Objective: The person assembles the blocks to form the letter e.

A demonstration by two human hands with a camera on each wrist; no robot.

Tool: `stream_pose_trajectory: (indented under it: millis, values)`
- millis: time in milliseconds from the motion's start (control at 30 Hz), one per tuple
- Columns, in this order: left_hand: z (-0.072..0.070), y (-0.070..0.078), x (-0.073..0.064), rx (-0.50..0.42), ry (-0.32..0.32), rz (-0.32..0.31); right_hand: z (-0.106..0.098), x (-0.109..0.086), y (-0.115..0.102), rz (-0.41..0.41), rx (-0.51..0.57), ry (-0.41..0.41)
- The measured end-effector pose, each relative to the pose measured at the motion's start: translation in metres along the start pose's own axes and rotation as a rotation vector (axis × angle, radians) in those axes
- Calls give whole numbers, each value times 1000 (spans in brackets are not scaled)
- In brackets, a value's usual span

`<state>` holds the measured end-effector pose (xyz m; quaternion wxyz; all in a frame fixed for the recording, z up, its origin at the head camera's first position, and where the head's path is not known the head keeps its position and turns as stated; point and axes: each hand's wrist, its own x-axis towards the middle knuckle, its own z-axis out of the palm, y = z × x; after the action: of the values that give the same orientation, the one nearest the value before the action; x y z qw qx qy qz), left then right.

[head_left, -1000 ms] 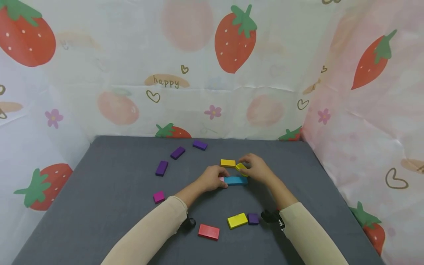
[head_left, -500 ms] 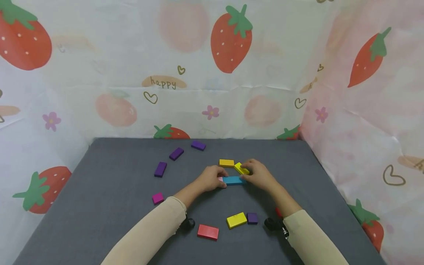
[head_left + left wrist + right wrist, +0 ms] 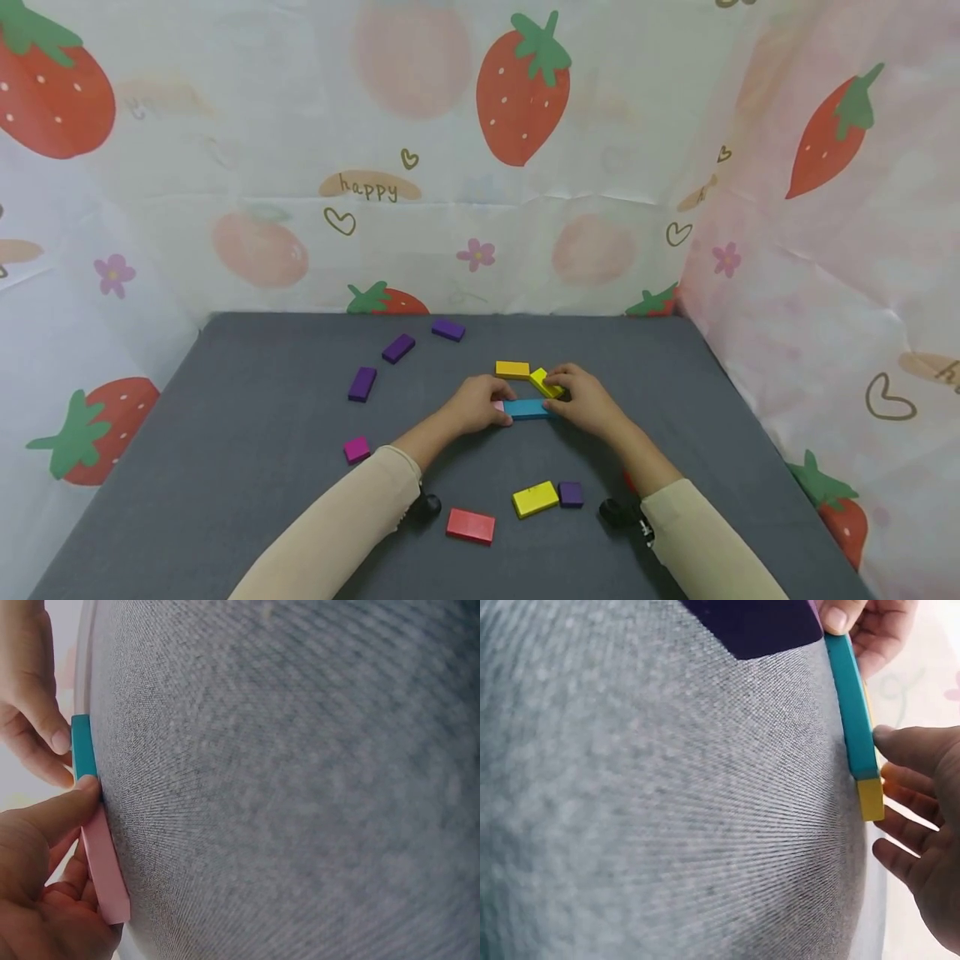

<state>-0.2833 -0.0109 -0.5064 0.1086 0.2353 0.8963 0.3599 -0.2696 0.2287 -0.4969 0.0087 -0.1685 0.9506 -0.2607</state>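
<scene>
My left hand (image 3: 476,406) pinches a pink block (image 3: 107,866), its thumb at the seam where the pink meets a blue block (image 3: 523,409). The two blocks lie end to end on the grey cloth. Beside the blue block's right end is my right hand (image 3: 588,402), its fingers curled at a slanted yellow block (image 3: 542,380) just behind. In the right wrist view its thumb reaches the blue block's upper edge, and the yellow block's end shows past the blue one. A second yellow block (image 3: 512,370) lies at the slanted one's left end.
Several purple blocks (image 3: 362,384) curve along the back left, with a magenta block (image 3: 357,450) nearer. In front lie a red block (image 3: 470,527), a yellow block (image 3: 536,499) and a small dark purple block (image 3: 571,494). A red piece (image 3: 628,481) shows partly behind the right wrist.
My right hand has come down and nearer, from the slanted yellow block's far side to the blue block's right end. The left hand stays in place on the pink block.
</scene>
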Motion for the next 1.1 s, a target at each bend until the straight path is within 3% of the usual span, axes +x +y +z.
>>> stream_pose_trajectory:
  millis: [1100]
  values:
    - [-3, 3, 0, 13, -8, -1, 2, -3, 2, -23, 40, 12]
